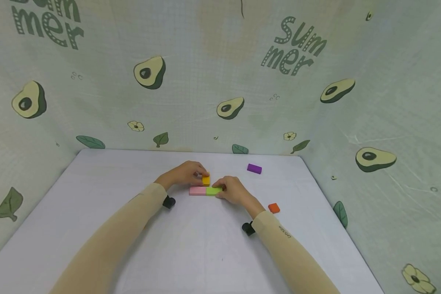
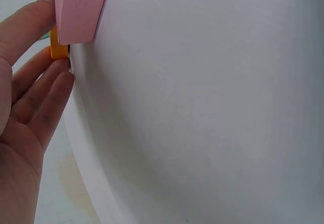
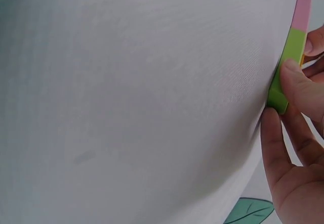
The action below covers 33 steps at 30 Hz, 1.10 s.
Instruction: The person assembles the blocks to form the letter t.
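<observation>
A pink block (image 1: pixel 197 191) and a light green block (image 1: pixel 213 191) lie end to end on the white table, forming one row. Just behind their joint is a yellow-orange block (image 1: pixel 206 181), which my left hand (image 1: pixel 187 172) pinches between thumb and fingers. In the left wrist view the orange block (image 2: pixel 59 51) shows partly behind the pink block (image 2: pixel 81 11). My right hand (image 1: pixel 234 190) grips the right end of the green block; in the right wrist view its thumb lies on top of the green block (image 3: pixel 292 49), with a fingertip at the end.
A purple block (image 1: pixel 255 168) lies at the back right of the table. Nearer, beside the right forearm, is an orange-red block (image 1: pixel 274 208). Black wrist cameras (image 1: pixel 169 201) stick out under both wrists. Avocado-printed cloth (image 1: pixel 191 106) rises behind the table and at both sides.
</observation>
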Each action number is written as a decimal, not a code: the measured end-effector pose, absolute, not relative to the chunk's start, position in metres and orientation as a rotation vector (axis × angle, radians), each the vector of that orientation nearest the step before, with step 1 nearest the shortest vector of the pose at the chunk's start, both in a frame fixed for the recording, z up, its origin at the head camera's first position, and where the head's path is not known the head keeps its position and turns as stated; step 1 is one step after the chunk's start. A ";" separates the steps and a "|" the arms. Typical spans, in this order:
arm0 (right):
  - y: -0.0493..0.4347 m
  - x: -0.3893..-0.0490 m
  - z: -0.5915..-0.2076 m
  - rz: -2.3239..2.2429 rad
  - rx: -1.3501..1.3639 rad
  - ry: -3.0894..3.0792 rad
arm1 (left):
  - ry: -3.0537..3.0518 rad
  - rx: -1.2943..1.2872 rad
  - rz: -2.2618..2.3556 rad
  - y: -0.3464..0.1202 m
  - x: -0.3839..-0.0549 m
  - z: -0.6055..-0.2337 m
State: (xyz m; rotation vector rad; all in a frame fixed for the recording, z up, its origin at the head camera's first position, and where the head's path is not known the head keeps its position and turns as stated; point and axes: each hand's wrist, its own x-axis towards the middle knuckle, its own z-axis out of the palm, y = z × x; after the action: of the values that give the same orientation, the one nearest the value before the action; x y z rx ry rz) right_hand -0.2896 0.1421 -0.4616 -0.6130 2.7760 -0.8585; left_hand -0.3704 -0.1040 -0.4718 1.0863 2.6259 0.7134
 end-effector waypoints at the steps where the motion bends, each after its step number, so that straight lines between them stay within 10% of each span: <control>1: 0.142 -0.289 -0.462 -0.861 -0.607 2.776 | 2.626 1.078 0.709 -0.104 -0.371 -0.472; 33: 0.142 -0.289 -0.462 -0.837 -0.627 2.792 | 2.602 0.772 0.964 -0.102 -0.370 -0.470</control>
State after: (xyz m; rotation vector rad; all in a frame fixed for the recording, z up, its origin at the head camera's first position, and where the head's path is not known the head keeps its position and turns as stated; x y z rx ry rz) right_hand -0.2894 0.1419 -0.4621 -0.6273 2.7922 -0.8372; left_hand -0.3700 -0.1020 -0.4695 0.7721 2.6022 0.9643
